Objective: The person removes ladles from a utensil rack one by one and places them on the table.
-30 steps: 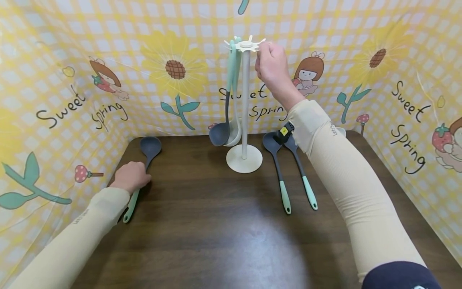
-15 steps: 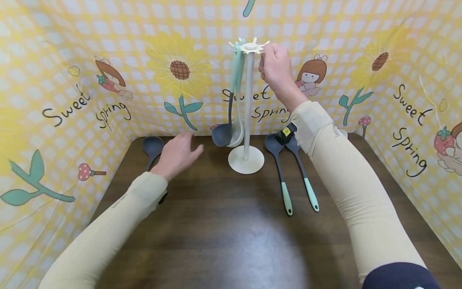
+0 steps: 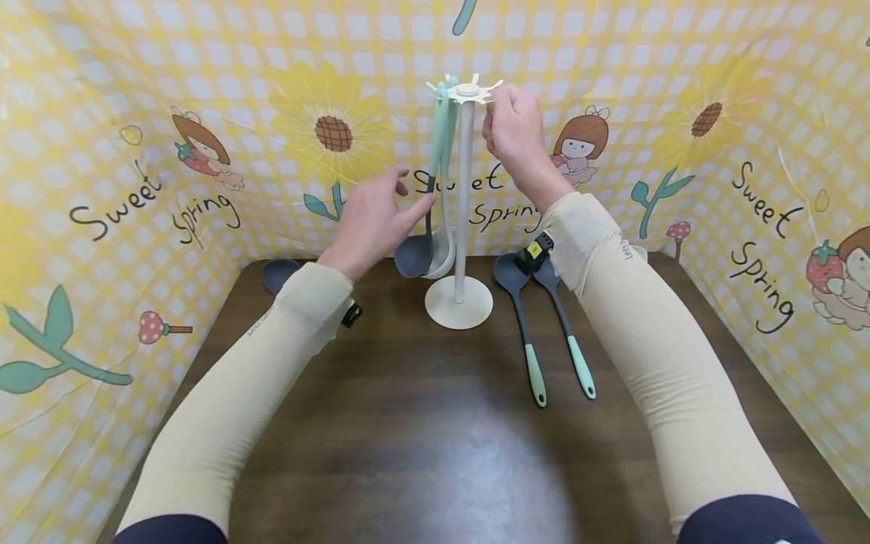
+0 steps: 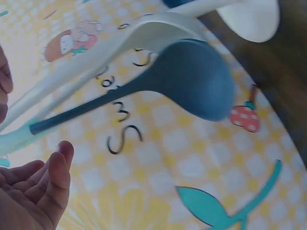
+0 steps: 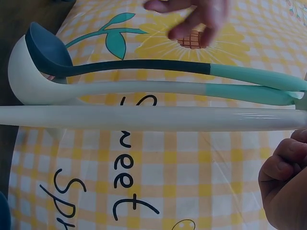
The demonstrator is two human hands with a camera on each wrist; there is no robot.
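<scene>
A white utensil stand (image 3: pixel 465 174) with a ring of hooks on top rises from a round base. Two ladles hang from its left side: a dark grey ladle (image 3: pixel 414 255) with a mint handle, and a white ladle (image 5: pixel 24 79) with a mint handle behind it. My right hand (image 3: pixel 516 132) pinches a hook at the right of the stand's top, fingers curled. My left hand (image 3: pixel 377 215) is raised just left of the grey ladle, fingers loosely spread and holding nothing. In the left wrist view, its fingertips (image 4: pixel 60 163) are apart from the grey ladle's neck.
Two dark grey utensils with mint handles, a left one (image 3: pixel 522 313) and a right one (image 3: pixel 567 325), lie right of the stand on the brown table (image 3: pixel 408 423). Another dark grey utensil (image 3: pixel 277 276) lies at the left, mostly behind my left sleeve. A checked cloth (image 3: pixel 238 60) walls the table in.
My left hand has left the utensil lying at the left and moved up and right to the hanging ladles, its fingers opening. My right hand has stayed at the stand's top.
</scene>
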